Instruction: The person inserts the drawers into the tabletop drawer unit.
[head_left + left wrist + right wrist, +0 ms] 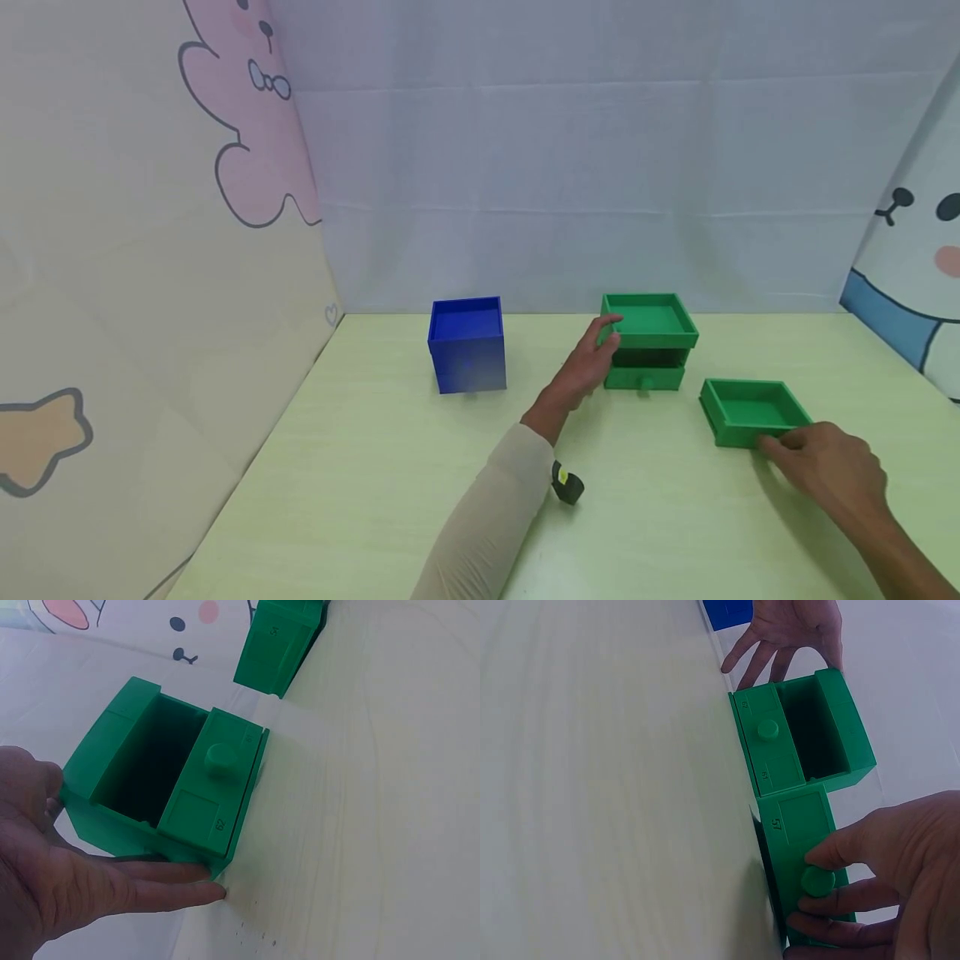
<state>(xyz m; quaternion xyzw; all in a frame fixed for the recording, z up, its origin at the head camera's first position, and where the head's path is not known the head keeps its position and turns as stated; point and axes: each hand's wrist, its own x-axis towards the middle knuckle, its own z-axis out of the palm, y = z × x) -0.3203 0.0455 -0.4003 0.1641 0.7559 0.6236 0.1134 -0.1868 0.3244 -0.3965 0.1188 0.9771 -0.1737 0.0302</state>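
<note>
A small green cabinet (651, 341) stands at the back of the table, its upper slot without a drawer and its lower drawer (206, 784) pushed in, with a round knob. My left hand (588, 362) is at the cabinet's left side, fingers fairly straight along the wall in the left wrist view. To the right of the cabinet is a loose green drawer (750, 437), upright, its inside facing up. My right hand (840, 467) pinches this drawer's round knob (818, 880) between thumb and fingers. Whether the drawer touches the table I cannot tell.
A blue cabinet (468, 362) stands left of the green one, near the back edge. A small black object with a yellow mark (567, 483) is beside my left sleeve. A pale cloth wall (525, 167) rises behind the table (360, 500), with patterned walls at both sides.
</note>
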